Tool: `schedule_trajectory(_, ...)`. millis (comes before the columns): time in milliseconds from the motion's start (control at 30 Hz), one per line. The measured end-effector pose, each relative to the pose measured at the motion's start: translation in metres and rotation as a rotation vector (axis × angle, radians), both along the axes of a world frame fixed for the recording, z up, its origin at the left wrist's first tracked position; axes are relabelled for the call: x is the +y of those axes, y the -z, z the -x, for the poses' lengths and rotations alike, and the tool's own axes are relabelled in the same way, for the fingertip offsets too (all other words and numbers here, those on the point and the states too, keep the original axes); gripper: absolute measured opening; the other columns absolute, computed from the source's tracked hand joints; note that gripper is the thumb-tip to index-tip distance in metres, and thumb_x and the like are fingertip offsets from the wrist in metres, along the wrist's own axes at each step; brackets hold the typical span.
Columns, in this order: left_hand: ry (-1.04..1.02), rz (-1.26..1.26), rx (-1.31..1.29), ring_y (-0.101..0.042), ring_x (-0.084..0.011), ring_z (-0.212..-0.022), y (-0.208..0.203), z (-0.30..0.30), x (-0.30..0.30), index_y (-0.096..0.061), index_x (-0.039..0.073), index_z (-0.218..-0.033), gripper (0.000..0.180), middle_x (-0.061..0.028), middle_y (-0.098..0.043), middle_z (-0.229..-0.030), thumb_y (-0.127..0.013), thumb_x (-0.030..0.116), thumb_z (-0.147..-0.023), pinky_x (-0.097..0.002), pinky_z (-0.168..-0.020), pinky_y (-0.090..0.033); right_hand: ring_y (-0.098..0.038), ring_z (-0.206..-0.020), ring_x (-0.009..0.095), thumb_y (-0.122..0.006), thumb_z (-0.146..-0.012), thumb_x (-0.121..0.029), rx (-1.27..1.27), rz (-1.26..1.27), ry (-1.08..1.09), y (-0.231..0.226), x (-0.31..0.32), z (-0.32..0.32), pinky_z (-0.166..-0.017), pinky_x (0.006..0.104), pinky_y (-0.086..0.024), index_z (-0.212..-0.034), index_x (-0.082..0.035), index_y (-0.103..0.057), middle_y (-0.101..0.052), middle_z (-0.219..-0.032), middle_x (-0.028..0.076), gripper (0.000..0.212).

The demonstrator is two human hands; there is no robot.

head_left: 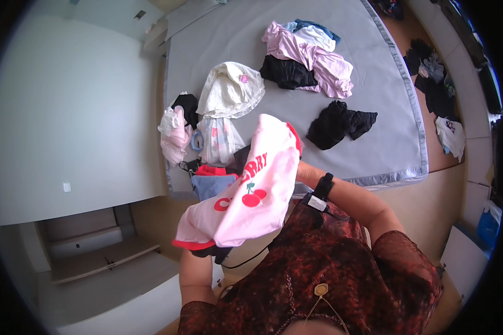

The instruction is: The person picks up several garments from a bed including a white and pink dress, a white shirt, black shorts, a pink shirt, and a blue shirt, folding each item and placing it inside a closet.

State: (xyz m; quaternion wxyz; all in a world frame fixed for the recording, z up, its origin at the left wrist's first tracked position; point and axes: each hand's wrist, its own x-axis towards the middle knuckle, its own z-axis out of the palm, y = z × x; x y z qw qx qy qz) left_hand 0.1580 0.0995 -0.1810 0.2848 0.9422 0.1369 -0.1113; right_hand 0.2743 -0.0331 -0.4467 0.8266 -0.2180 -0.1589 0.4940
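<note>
A pale pink top (262,184) with red trim, red lettering and a cherry print is held up in front of me, stretched slantwise between my two hands. My right hand (303,171) grips its right edge; the cloth covers the fingers. From below, my left forearm (196,273) reaches up to the lower red hem, and the top hides that hand completely. Just behind the top, on the bed's near edge, are a blue-grey and red cloth piece (213,184) and a sheer white bag or garment with pink prints (220,142).
On the grey bed (369,162) are a white lace garment (229,92), a pink-and-white bundle (176,134), black clothing (341,124) and a lilac-topped pile (313,53). More clothes (433,84) lie along the right side. A low cabinet (106,262) stands at lower left.
</note>
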Motion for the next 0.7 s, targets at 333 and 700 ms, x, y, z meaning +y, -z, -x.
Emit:
schedule_trajectory(333, -0.47, 0.635, -0.429, -0.057, -0.024, -0.102, 0.047, 0.04, 0.076, -0.053, -0.002, -0.118, 0.038, -0.0153, -0.057, -0.118, -0.053, 0.023, -0.09, -0.0321, -0.09, -0.044, -0.05, -0.114, 0.021, -0.064, -0.084, -0.021, -0.883, 0.309, 0.316, -0.029, -0.018, -0.042, -0.1, 0.0346, -0.039, -0.126, -0.003, -0.05, -0.052, -0.128, 0.01, 0.048)
schedule_trajectory(700, -0.555, 0.711, -0.586, -0.053, -0.0247, -0.11, 0.053, 0.042, 0.1, -0.051, 0.0, -0.122, 0.04, -0.0144, -0.053, -0.124, -0.048, 0.026, -0.092, -0.0352, -0.095, -0.041, -0.051, -0.113, 0.018, -0.063, -0.087, -0.017, 0.162, 0.098, 0.164, -0.034, -0.031, -0.033, -0.098, 0.0342, -0.042, -0.129, -0.003, -0.048, -0.051, -0.128, 0.007, 0.046)
